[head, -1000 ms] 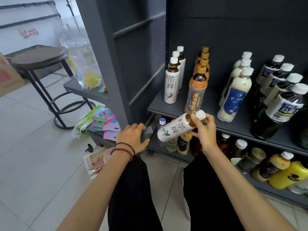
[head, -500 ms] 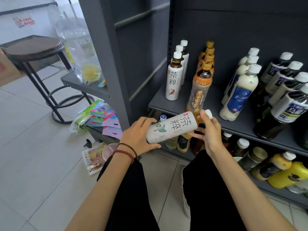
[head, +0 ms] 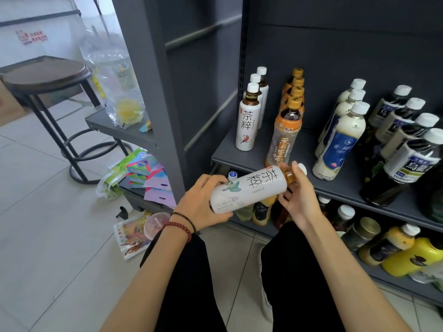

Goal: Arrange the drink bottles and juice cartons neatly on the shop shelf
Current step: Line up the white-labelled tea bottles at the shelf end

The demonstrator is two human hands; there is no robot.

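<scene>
White tea bottle held sideways, just in front of and slightly below the front edge of the grey shelf board, cap end to the right, base to the left, clear of the board. Left hand wrapped round the base end, fingers curled behind it, thumb under the label. Right hand closed on the neck, fingers curled round the brown part just beside the white cap. On the board, at its left end, a front-to-back row of three matching white tea bottles, all upright. Just right of these on the board, a row of orange-capped tea bottles, with the front one near the board's front edge and right behind the held bottle's cap end. Further right along the board, a row of three creamy milk-tea bottles with blue labels, then dark oolong bottles with white caps toward the board's right end. Below the board, on a lower level, more bottles and jars crowded together, among them a yellow bottle at the right. Left of the board, beyond the grey upright, a round stool, a clear plastic bag on a small ledge, and colourful packets lower down. Red bead bracelet and a thin dark band on the left wrist.
</scene>
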